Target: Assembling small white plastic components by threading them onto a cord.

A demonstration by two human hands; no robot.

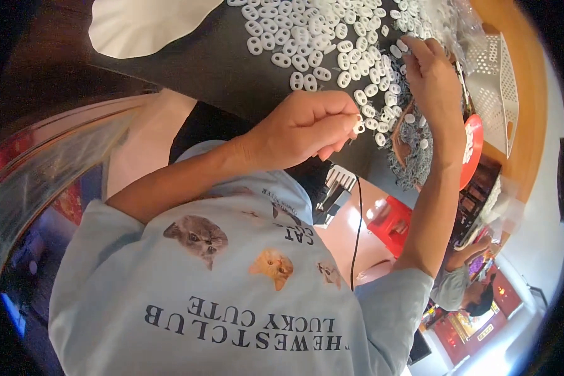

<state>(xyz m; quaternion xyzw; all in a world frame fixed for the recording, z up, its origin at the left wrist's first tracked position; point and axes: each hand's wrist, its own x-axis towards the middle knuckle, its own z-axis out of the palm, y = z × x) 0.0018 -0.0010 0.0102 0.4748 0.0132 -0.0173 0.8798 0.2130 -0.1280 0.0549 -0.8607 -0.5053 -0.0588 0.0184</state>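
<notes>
Many small white oval plastic pieces, each with two holes, lie spread over the dark tabletop. My left hand is closed at the front edge of the spread, with one white two-hole oval piece pinched between thumb and forefinger. Farther to the right, my right hand reaches over the pieces. Its fingertips are bent together at another white oval piece. Below that hand lies a tangled heap of grey fuzzy cords with a few white pieces on it.
A white wavy-edged dish stands at the far left. To the right are a red plate with white pieces, a white perforated basket and clear plastic bags. A red stool stands below; another person is at lower right.
</notes>
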